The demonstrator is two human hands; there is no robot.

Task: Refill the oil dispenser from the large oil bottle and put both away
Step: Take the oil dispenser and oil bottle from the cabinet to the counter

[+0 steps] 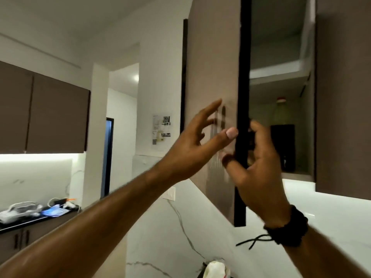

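My right hand (259, 157) fingers curl round the dark edge of the cupboard door (212, 77) | left hand (192, 141) fingers spread, flat against door face | oil bottle (282, 115) on lower shelf, room beside it | both arms raised.

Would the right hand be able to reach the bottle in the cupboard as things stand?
Probably yes: the door stands open, the right hand grips its edge just in front of the lower shelf, and nothing blocks the bottle there.
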